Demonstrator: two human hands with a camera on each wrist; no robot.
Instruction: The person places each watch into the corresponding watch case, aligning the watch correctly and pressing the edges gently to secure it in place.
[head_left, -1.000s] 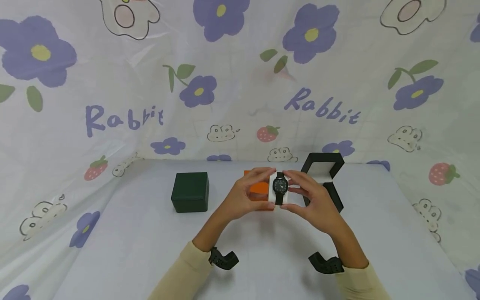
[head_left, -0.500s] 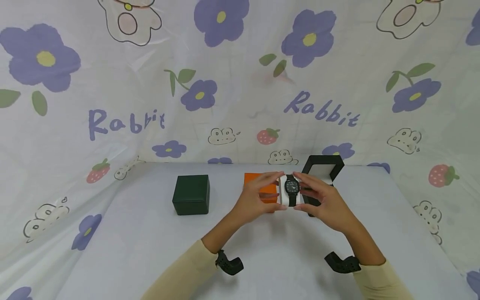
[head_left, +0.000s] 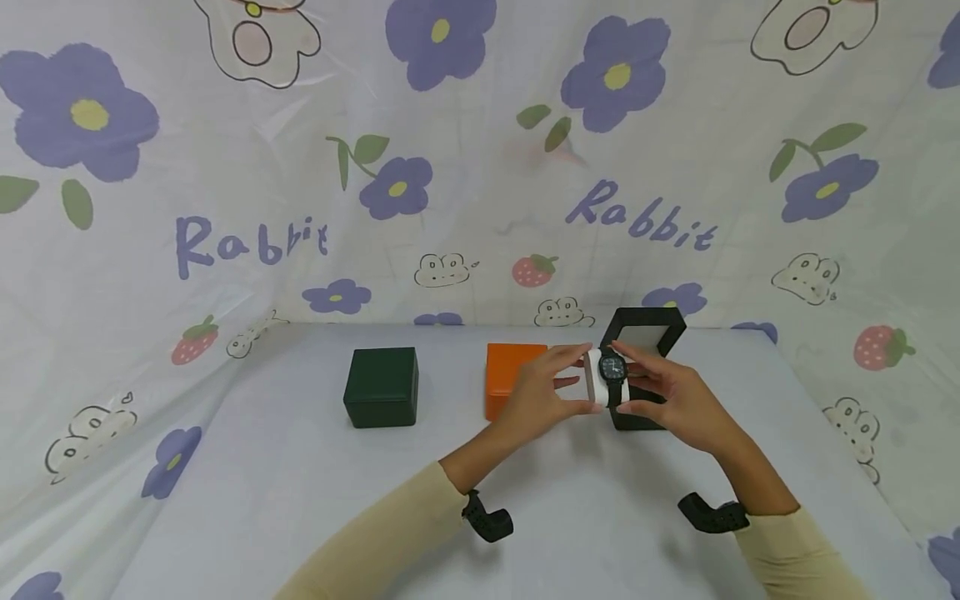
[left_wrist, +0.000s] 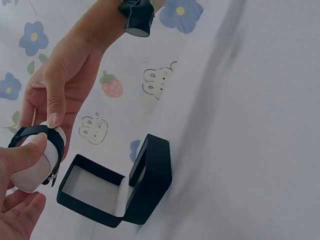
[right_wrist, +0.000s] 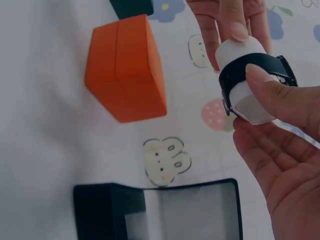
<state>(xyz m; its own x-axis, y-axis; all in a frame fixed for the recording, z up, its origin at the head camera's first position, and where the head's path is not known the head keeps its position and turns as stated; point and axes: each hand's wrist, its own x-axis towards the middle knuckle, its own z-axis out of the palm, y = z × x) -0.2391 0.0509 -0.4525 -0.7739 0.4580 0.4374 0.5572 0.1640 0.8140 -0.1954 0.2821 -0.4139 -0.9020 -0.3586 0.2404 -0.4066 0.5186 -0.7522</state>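
Observation:
A black wristwatch (head_left: 613,367) is wrapped round a white watch cushion (head_left: 593,379), held up above the table between both hands. My left hand (head_left: 536,392) grips the cushion's left end, thumb below and fingers above. At the other end, my right hand (head_left: 684,404) pinches it the same way. The right wrist view shows the strap (right_wrist: 245,67) encircling the cushion, with a thumb pressing on or beside it. Just behind the hands stands an open black watch box (head_left: 645,317), lid raised and pale inside; the right hand partly covers it in the head view.
A closed orange box (head_left: 506,375) stands left of the black box, partly behind the left hand. Farther left is a closed dark green box (head_left: 381,387). The white table (head_left: 300,500) meets a patterned cloth (head_left: 480,208) at the back.
Both hands have moved right with the watch and cushion, from in front of the orange box to in front of the open black box. The cushion has turned, showing more of its left end.

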